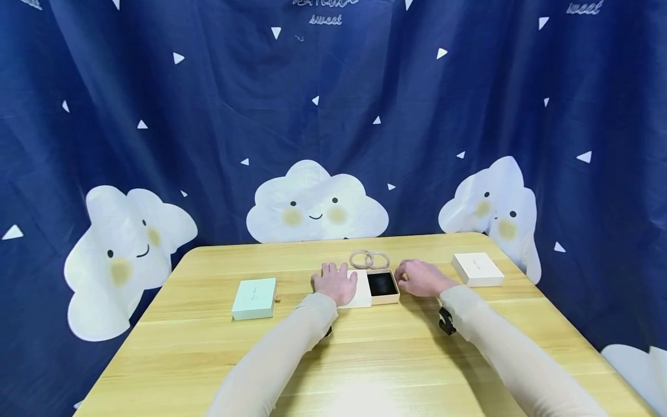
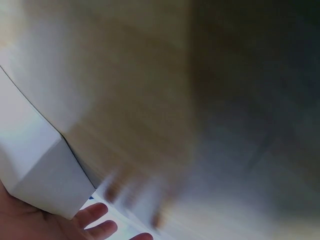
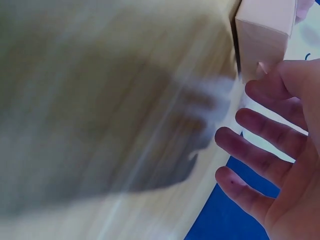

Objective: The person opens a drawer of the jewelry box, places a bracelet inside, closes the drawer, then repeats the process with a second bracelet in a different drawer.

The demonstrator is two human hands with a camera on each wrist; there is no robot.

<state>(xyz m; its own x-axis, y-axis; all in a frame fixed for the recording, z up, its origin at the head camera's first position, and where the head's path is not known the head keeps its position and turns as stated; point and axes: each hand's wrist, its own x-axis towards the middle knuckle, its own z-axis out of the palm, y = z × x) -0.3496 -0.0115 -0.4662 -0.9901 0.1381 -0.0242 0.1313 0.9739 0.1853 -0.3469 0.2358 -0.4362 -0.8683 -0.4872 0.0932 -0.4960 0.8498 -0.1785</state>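
A white sliding gift box sits mid-table with its tray partly out of the sleeve (image 1: 362, 292). Black padding lines the pinkish tray (image 1: 386, 299). My left hand (image 1: 333, 285) lies against the left end of the sleeve, thumb on its top. In the left wrist view the white sleeve (image 2: 50, 165) touches the palm and the fingers reach past it. At the tray's right end, my right hand (image 1: 421, 278) pinches a small pull tab (image 3: 261, 69) between thumb and index finger. The other fingers are spread loosely in the right wrist view.
Two pale bangles (image 1: 369, 259) lie overlapping just behind the box. A mint-green gift box (image 1: 254, 298) with a small tab is at the left, and a closed white box (image 1: 477, 269) at the right. A dark blue curtain (image 1: 333, 127) hangs behind the wooden table (image 1: 375, 353).
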